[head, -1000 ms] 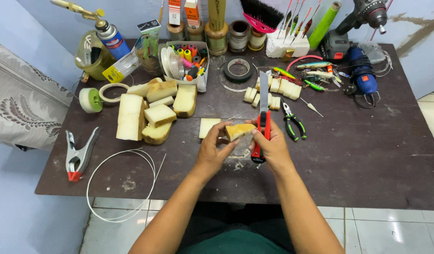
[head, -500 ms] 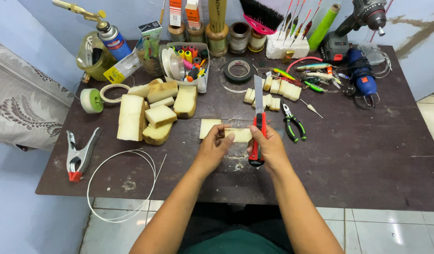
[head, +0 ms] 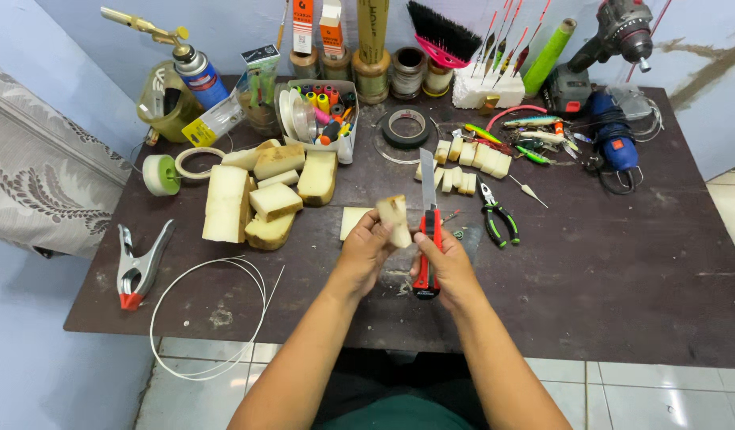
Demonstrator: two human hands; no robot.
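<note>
My left hand holds a small pale foam block upright above the dark table. Beside it, my right hand grips a red-handled utility knife with its long blade pointing away from me, just right of the block. A flat pale foam slice lies on the table under my left hand's fingers.
Larger foam chunks lie to the left, several small cut pieces behind the knife. Pliers, a tape roll, a spring clamp, a white wire loop, a torch canister and a drill surround them.
The foam block was lying flat between both hands near the table; now my left hand has raised it and turned it upright. The knife stays in my right hand.
</note>
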